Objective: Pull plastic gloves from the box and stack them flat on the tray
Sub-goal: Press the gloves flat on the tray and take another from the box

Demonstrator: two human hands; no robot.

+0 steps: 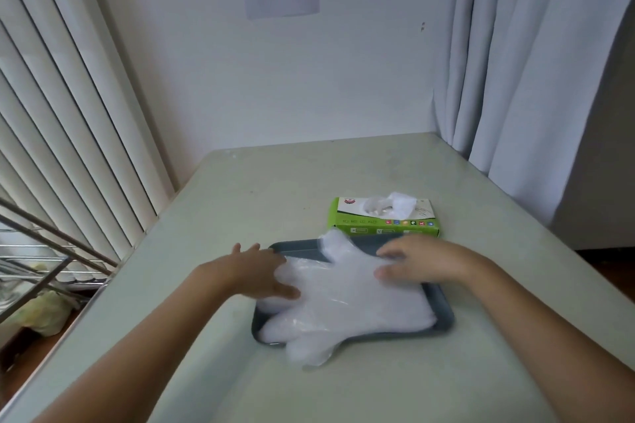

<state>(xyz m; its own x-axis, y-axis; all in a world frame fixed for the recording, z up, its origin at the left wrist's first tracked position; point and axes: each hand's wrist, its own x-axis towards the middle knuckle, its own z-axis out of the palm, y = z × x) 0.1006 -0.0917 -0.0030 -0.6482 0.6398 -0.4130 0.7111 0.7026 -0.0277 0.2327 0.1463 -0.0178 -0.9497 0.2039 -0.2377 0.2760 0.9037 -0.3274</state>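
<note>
A stack of clear plastic gloves (347, 306) lies flat on a dark grey tray (443, 299) in the middle of the table. One glove fingertip hangs over the tray's near rim. My left hand (256, 271) rests flat on the stack's left side with straight fingers. My right hand (422, 259) rests on the stack's upper right part, fingers relaxed. Behind the tray lies the green and white glove box (385, 225), with a glove (391, 204) poking from its top slot.
The pale table (240, 203) reaches back to a white wall. White vertical blinds hang at the left and a pale curtain (522, 79) at the right. A metal rack (51, 264) stands below the table's left edge.
</note>
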